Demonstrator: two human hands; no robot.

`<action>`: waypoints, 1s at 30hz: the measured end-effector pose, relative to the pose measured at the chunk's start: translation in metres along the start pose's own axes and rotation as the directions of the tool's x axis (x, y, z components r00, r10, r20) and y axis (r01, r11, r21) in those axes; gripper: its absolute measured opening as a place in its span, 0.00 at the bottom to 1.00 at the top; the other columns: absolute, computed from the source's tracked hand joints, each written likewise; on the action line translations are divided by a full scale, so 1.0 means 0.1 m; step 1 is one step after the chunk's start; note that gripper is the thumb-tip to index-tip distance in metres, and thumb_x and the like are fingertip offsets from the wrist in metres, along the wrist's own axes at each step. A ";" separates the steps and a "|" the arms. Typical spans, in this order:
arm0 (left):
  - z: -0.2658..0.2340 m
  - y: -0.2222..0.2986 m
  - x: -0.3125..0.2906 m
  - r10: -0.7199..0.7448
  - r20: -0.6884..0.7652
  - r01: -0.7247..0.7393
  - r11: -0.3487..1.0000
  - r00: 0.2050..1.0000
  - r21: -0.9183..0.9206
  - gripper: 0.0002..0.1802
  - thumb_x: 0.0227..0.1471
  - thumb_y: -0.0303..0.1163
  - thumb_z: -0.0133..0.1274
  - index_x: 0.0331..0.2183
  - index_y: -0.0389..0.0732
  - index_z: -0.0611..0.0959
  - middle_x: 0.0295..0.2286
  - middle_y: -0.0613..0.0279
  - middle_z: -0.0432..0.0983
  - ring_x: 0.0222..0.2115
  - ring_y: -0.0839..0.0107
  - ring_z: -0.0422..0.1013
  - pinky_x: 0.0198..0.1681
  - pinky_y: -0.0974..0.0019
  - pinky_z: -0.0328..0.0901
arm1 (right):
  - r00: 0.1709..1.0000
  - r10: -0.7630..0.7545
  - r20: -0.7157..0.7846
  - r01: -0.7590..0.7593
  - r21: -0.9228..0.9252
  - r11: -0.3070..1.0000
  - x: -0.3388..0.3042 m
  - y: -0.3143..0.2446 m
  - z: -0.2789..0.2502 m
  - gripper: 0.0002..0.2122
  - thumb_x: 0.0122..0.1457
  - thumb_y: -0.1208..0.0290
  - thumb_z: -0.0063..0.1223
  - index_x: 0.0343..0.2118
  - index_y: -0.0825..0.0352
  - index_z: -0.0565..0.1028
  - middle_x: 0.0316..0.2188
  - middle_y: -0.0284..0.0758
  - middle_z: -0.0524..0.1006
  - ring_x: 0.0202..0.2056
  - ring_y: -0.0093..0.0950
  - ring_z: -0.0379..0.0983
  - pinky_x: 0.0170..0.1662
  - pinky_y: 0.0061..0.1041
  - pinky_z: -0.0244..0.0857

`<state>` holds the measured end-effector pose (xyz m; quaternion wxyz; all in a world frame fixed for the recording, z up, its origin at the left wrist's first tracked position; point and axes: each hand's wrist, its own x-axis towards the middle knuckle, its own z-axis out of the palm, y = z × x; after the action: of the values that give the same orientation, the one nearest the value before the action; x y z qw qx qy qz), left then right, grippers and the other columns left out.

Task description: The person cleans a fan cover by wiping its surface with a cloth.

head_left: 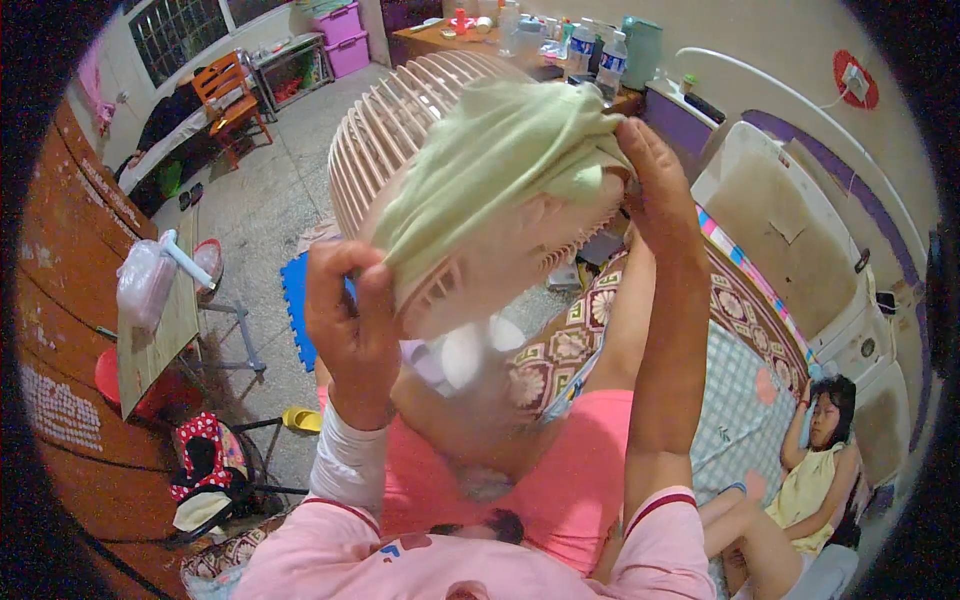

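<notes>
Head view has us looking down on both our hands, raised in front of us around a slatted, pale pink-beige fan guard [375, 140] with a pale green cloth [510, 150] draped slantwise across it. With our left hand [345, 320] we pinch the cloth's lower-left end between thumb and bent fingers, close to the guard's rim. Our right hand [655, 180] has its fingers closed on the cloth's upper-right end, though we cannot tell whether the hidden fingertips also press on the guard. The guard sits tilted above our lap, its ribs bare at the upper left, and its lower part is blurred. Below it we see our pink shorts [580, 445], and past our left forearm a yellow slipper [302, 420] and a blue foam mat [297, 300] lie on the floor. Further left a board-topped table [150, 365] bears a clear plastic bag [145, 285]. Beyond the guard, bottles [612, 65] stand on a wooden desk [432, 42]. To our right, another person [815, 490] in a yellow top reclines on a bed with a checked sheet [740, 400].
</notes>
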<state>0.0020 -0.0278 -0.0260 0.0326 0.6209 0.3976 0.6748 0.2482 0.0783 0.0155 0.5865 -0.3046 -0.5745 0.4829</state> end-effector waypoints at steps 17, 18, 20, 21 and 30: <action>0.23 0.35 0.73 0.146 0.309 -0.170 0.984 0.940 0.054 0.07 0.43 0.29 0.53 0.25 0.36 0.73 0.21 0.57 0.67 0.22 0.63 0.66 0.26 0.66 0.60 | 0.986 0.137 0.094 -0.165 0.500 0.850 -0.16 0.48 -0.32 0.17 0.60 0.61 0.38 0.48 0.65 0.65 0.47 0.35 0.68 0.46 0.27 0.67 0.49 0.30 0.62; 0.26 0.34 0.79 0.163 0.333 -0.182 0.983 0.929 0.027 0.07 0.43 0.30 0.52 0.25 0.36 0.73 0.21 0.55 0.67 0.23 0.60 0.67 0.28 0.63 0.61 | 0.965 0.102 0.242 -0.227 0.574 0.787 -0.19 0.51 -0.29 0.17 0.60 0.61 0.37 0.48 0.64 0.65 0.46 0.34 0.69 0.46 0.27 0.67 0.50 0.32 0.60; 0.23 0.32 0.87 0.234 0.381 -0.290 0.952 0.894 0.095 0.08 0.45 0.30 0.52 0.26 0.36 0.74 0.22 0.60 0.68 0.23 0.69 0.65 0.28 0.69 0.61 | 0.976 0.183 0.121 -0.219 0.543 0.810 -0.26 0.54 -0.17 0.17 0.60 0.61 0.37 0.48 0.65 0.65 0.46 0.34 0.69 0.45 0.27 0.67 0.49 0.31 0.61; 0.25 0.31 0.87 0.212 0.398 -0.266 0.960 0.892 0.085 0.08 0.45 0.31 0.52 0.26 0.36 0.74 0.22 0.62 0.68 0.24 0.73 0.64 0.28 0.71 0.61 | 0.967 0.254 -0.025 -0.206 0.510 0.835 -0.28 0.51 -0.11 0.17 0.60 0.61 0.37 0.48 0.65 0.65 0.45 0.34 0.69 0.45 0.27 0.67 0.49 0.31 0.61; 0.04 0.19 0.52 0.007 0.166 -0.009 1.000 0.986 0.014 0.04 0.46 0.26 0.51 0.25 0.36 0.73 0.20 0.66 0.65 0.24 0.77 0.62 0.28 0.75 0.58 | 0.997 -0.025 -0.074 0.005 -0.253 0.967 -0.04 0.45 -0.30 0.17 0.59 0.60 0.40 0.46 0.66 0.67 0.42 0.35 0.71 0.42 0.26 0.68 0.47 0.27 0.60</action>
<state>0.0019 -0.0111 0.0270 0.0582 0.6768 0.3961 0.6178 0.2675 0.0959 -0.0322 0.5682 -0.3907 -0.6107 0.3892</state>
